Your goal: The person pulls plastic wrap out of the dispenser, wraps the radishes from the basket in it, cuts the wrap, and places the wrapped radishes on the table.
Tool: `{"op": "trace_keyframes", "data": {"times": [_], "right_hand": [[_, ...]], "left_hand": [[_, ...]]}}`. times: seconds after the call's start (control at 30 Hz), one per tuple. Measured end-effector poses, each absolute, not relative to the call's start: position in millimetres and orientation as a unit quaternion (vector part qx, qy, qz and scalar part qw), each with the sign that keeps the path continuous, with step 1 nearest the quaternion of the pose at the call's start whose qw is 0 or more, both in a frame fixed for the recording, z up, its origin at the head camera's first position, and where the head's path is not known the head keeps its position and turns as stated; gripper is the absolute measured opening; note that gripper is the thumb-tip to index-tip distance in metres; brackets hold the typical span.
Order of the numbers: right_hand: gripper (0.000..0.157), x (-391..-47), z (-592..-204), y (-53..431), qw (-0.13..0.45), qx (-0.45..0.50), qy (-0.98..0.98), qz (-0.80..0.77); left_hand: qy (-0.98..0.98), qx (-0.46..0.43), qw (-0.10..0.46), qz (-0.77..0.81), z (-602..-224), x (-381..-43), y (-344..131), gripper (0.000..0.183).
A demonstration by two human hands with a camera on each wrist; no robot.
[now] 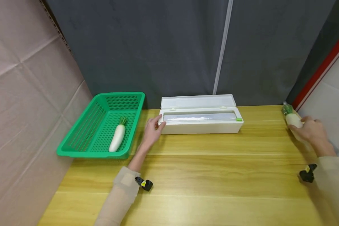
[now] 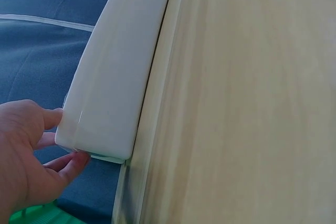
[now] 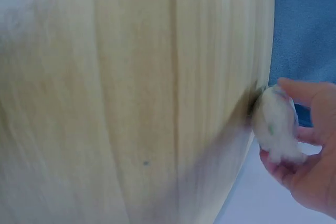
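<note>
My left hand [image 1: 153, 130] is at the left end of a long white cling film box [image 1: 200, 128], thumb and fingers set around that end. The box's lid [image 1: 197, 101] is raised at the back, and a roll of clear film [image 1: 197, 117] shows inside. In the left wrist view, the fingertips [image 2: 79, 160] lie right at the corner of the box. Far to the right, my right hand [image 1: 312, 130] holds a white radish [image 1: 293, 120] with green leaf stubs, covered in clear film, low over the table's far right corner. The palm side hides part of it.
At the left a green plastic basket [image 1: 135, 125] holds another white radish [image 1: 118, 137] with green stubs. The wooden table [image 1: 214, 175] ends at a dark curtain [image 1: 158, 47] behind. Pale sheets [image 1: 25, 103] hang at the left and right sides.
</note>
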State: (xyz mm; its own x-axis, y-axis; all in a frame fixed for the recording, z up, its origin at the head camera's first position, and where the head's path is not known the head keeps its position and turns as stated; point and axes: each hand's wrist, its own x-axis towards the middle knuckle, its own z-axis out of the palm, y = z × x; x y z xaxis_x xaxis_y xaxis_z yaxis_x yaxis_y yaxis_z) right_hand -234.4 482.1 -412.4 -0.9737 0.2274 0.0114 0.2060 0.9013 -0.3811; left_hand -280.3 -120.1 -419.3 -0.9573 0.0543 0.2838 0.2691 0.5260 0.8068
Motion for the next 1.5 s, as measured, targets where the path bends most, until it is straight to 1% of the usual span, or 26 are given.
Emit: {"op": "trace_keyframes", "data": {"times": [0.2,0.27,0.37,0.57,0.9,1.1,1.23,1.5], "right_hand": [[0.066,-234.0,-413.3,484.3,0.040,-0.073,-0.980,0.183],[0.065,-234.3,-413.8,485.7,0.044,-0.061,-0.980,0.182],[0.067,-234.0,-414.5,487.5,0.038,-0.059,-0.980,0.187],[0.079,-233.5,-414.2,487.8,0.026,-0.065,-0.976,0.205],[0.079,-232.8,-411.7,485.7,0.026,-0.065,-0.975,0.210],[0.075,-234.7,-411.4,485.0,0.049,-0.062,-0.973,0.218],[0.072,-235.8,-408.4,480.1,0.071,-0.060,-0.970,0.226],[0.064,-234.3,-396.4,453.7,0.102,-0.036,-0.971,0.214]], "left_hand": [[-0.866,-0.090,0.106,-0.480,-418.9,-279.6,-120.5,0.046],[-0.867,-0.089,0.104,-0.480,-419.2,-279.7,-120.8,0.046],[-0.869,-0.089,0.103,-0.476,-419.6,-279.6,-121.2,0.046],[-0.869,-0.088,0.105,-0.476,-420.2,-280.4,-121.5,0.046],[-0.864,-0.082,0.104,-0.485,-415.7,-278.5,-120.3,0.045],[-0.862,-0.080,0.100,-0.491,-413.6,-278.0,-119.9,0.043],[-0.866,-0.082,0.108,-0.481,-413.1,-278.2,-120.4,0.041],[-0.871,-0.092,0.120,-0.468,-411.9,-277.9,-121.7,0.035]]}}
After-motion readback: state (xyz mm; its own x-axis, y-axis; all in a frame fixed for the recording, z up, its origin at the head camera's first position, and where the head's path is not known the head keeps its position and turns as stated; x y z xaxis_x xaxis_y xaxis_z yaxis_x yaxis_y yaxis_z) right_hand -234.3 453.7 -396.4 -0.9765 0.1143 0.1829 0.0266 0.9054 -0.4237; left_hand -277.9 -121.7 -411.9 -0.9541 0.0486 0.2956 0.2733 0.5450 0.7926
